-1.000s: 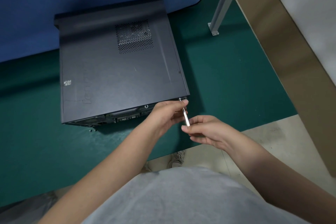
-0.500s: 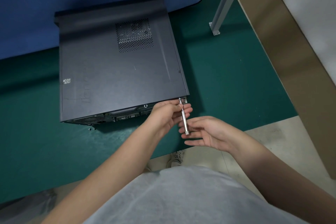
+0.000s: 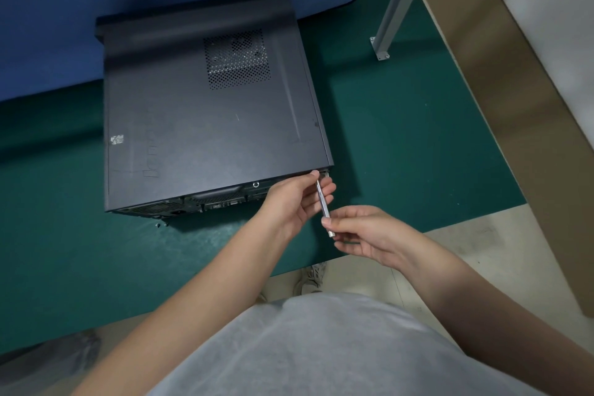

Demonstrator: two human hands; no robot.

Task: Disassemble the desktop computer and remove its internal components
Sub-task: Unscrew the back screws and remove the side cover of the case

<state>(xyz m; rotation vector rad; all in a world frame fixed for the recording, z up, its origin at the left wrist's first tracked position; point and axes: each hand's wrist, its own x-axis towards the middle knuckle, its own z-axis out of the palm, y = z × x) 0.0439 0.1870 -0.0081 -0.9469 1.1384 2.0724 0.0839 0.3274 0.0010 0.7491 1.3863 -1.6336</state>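
1. On the green worktop the black desktop computer lies on its side, side panel up, rear ports facing the person; same spot as half a second ago
2. Silver screwdriver: tip at the case's near right rear corner, shaft slanting down toward the person, angle unchanged
3. Left hand: fingers curled round the upper shaft, just beside the corner, as before
4. Right hand: half a second ago its fingers lay spread beneath the shaft end; now thumb and fingertips pinch that end
5. Case closed, vent grille on the top panel; interior not visible
6. Two small screws lie on the worktop just in front of the case's near left edge, unmoved
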